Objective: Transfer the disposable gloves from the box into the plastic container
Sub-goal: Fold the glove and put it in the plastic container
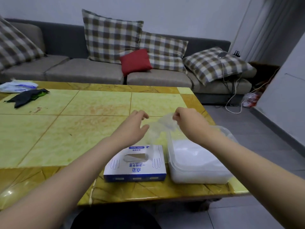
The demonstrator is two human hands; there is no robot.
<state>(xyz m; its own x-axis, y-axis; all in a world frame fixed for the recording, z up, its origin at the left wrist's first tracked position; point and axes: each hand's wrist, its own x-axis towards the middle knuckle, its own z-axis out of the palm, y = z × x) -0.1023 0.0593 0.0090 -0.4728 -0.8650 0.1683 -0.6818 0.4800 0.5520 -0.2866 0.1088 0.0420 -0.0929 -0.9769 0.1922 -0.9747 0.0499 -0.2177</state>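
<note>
Head view: right hand (189, 123) pinches a clear glove (158, 128) above the table (66, 129), left hand (132, 128) relaxed beside it; plastic container (198, 162) holds a white pile, more apparently left in the box (135, 164).

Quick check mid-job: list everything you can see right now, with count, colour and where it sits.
glove box: 1, white and blue, near table edge, centre
plastic container: 1, clear, right of the box, holds a white glove pile
glove: 1, clear, held up above box and container
table: 1, yellow-green tiles, foreground
dark cloth: 1, black, table's far left
plastic bag: 1, white and blue, behind the cloth
sofa: 1, grey, behind the table
checked cushions: 4, brown and white, on sofa
red cushion: 1, sofa centre
left hand: fingers relaxed, beside the glove
right hand: pinches the glove
</note>
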